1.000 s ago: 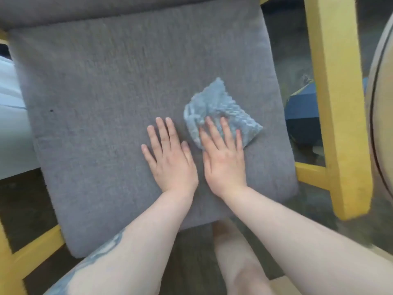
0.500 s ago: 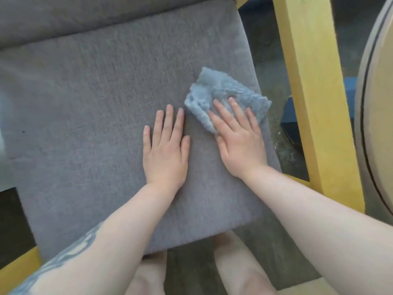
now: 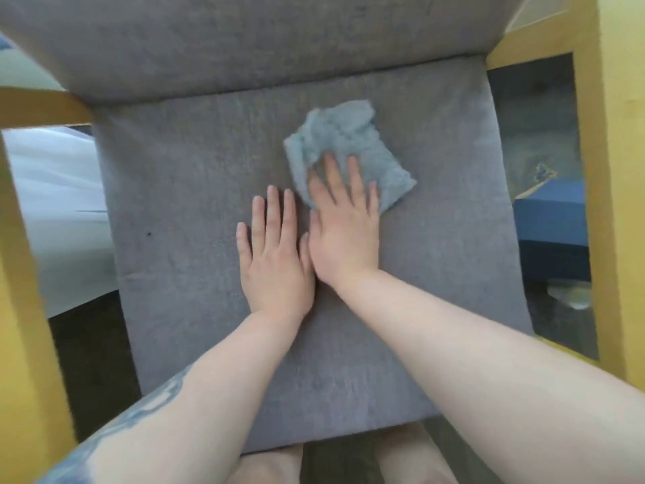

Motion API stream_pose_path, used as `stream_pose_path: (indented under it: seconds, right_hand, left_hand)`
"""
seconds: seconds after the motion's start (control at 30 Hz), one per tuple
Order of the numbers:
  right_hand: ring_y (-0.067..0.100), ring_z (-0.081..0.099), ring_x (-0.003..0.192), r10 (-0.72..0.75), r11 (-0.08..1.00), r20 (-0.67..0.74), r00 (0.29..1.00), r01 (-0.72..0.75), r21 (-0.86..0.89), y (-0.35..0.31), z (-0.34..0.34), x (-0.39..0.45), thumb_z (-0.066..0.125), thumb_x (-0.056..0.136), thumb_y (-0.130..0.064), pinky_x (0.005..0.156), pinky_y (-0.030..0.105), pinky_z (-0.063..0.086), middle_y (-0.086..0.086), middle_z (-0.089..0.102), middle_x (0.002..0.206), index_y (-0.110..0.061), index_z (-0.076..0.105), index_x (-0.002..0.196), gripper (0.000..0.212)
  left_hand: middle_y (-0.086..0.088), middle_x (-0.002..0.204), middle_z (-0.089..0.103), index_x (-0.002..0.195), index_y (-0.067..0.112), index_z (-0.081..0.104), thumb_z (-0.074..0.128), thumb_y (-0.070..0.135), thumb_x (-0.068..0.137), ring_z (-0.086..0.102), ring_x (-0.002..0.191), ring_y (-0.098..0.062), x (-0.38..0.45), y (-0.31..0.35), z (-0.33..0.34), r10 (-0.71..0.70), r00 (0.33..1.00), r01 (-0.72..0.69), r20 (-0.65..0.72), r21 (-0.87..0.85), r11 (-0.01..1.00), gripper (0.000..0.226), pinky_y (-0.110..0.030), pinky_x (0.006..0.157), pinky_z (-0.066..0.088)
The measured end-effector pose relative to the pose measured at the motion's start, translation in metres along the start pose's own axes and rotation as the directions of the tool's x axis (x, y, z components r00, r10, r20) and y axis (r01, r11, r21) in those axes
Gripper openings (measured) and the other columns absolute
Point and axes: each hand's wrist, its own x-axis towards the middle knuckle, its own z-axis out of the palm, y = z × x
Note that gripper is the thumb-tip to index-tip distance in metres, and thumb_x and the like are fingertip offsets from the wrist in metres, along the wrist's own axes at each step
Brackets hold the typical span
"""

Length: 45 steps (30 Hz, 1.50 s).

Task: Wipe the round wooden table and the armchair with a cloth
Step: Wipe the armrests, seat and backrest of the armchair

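Note:
The armchair has a grey fabric seat cushion (image 3: 195, 211), a grey backrest (image 3: 244, 40) and yellow wooden arms (image 3: 614, 190). A crumpled light blue cloth (image 3: 345, 138) lies on the seat, right of centre. My right hand (image 3: 343, 225) presses flat on the cloth's near part, fingers spread over it. My left hand (image 3: 275, 253) lies flat on the bare cushion right beside it, touching it at the thumb side, holding nothing. The round wooden table is not in view.
A yellow left arm (image 3: 24, 274) of the chair frames the seat, with white bedding (image 3: 56, 190) beyond it. A dark blue box (image 3: 551, 221) sits on the floor behind the right arm. My knees show below the seat's front edge.
My right hand has slid the cloth back toward the seat's middle and further from me, next to the left hand. The view has shifted, and the backrest and left arm now show.

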Motion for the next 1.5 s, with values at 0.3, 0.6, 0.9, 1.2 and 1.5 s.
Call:
stream_pose_path:
  seconds: [0.3,0.6,0.9,1.2,1.5]
  right_hand:
    - [0.025,0.018,0.146,-0.164,0.986,0.034,0.986,0.163,0.029,-0.087,0.029,-0.003,0.033,0.093,-0.028,0.117,0.045,0.007,-0.003,0.030,0.156,-0.026,0.043,0.144,0.052]
    - [0.020,0.013,0.148,-0.451,0.889,0.137,0.882,0.457,-0.017,-0.150,0.034,0.070,0.028,0.093,-0.026,0.117,0.042,0.002,-0.006,0.025,0.158,-0.029,0.038,0.146,0.054]
    - [0.018,0.020,0.146,-0.552,0.829,0.178,0.815,0.559,0.009,-0.060,0.009,0.115,0.035,0.095,-0.021,0.116,0.036,0.004,-0.006,0.030,0.156,-0.023,0.039,0.146,0.050]
    - [0.024,0.026,0.144,-0.353,0.932,0.086,0.932,0.358,-0.062,0.089,-0.032,0.066,0.040,0.093,-0.015,0.117,0.047,0.018,0.001,0.036,0.153,-0.015,0.045,0.141,0.048]
    - [0.024,0.029,0.143,-0.469,0.862,0.147,0.871,0.488,-0.138,0.148,-0.048,0.042,0.043,0.096,-0.019,0.116,0.045,0.020,0.001,0.038,0.152,-0.018,0.047,0.139,0.043]
  left_hand:
    - [-0.004,0.159,0.015,0.152,0.014,0.016,0.026,0.036,0.097,0.012,0.147,-0.023,0.006,-0.083,-0.027,-0.462,0.883,0.450,-0.079,-0.131,0.883,0.060,-0.048,0.116,0.008]
    - [-0.001,0.161,0.004,0.153,0.017,0.005,0.013,0.027,0.099,0.003,0.148,-0.021,0.041,-0.116,-0.042,-0.488,0.872,0.486,-0.022,-0.076,0.871,0.056,-0.046,0.116,0.008]
    - [0.002,0.161,0.002,0.154,0.019,0.006,0.020,0.031,0.101,-0.002,0.148,-0.018,0.090,-0.087,-0.044,-0.251,0.967,0.249,-0.041,-0.040,0.968,0.056,-0.043,0.118,-0.001]
    - [0.002,0.161,0.006,0.153,0.022,0.008,0.025,0.031,0.099,0.003,0.148,-0.020,0.090,-0.009,-0.024,-0.057,0.998,0.057,-0.022,-0.008,0.998,0.057,-0.047,0.118,0.001]
    - [0.003,0.161,0.004,0.153,0.026,0.008,0.022,0.034,0.099,0.001,0.148,-0.019,0.086,0.056,-0.008,0.123,0.992,-0.122,0.042,-0.015,0.992,0.056,-0.046,0.117,-0.002]
